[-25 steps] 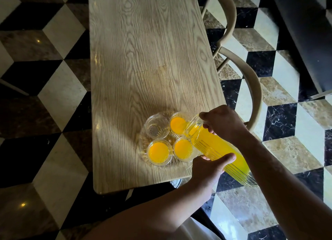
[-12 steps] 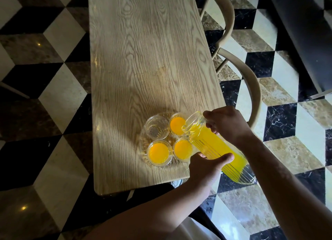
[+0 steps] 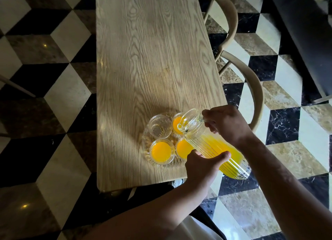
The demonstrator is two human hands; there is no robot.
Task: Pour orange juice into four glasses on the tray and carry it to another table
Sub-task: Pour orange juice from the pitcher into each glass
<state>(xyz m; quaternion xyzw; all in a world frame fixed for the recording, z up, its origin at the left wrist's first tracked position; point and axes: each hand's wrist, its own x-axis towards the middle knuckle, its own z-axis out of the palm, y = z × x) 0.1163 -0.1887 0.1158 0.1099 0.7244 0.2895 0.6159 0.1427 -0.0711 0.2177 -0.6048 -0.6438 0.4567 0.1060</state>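
Glass jug [image 3: 212, 146] tilted in my hands: right hand [image 3: 228, 126] grips its handle, left hand [image 3: 203, 166] cups its body; empty glass [image 3: 159, 126] at ten o'clock on the tray [image 3: 146, 140].

Tray [image 3: 146, 144]: on the table [image 3: 143, 59], left of both hands, near the table's near end.
Glasses, four, on the tray: unfilled glass [image 3: 159, 125] far-left; glass with juice [image 3: 177, 124] far-right, under the pitcher's mouth; second filled glass [image 3: 161, 151] near-left; third filled glass [image 3: 183, 148] near-right, just left of the left hand [image 3: 203, 165].
Pitcher [image 3: 215, 146]: tilted, between the hands, left hand beneath its body, right hand [image 3: 228, 124] at its handle side, mouth over the tray.
Chairs [image 3: 255, 88]: right of the table, beyond the right hand.
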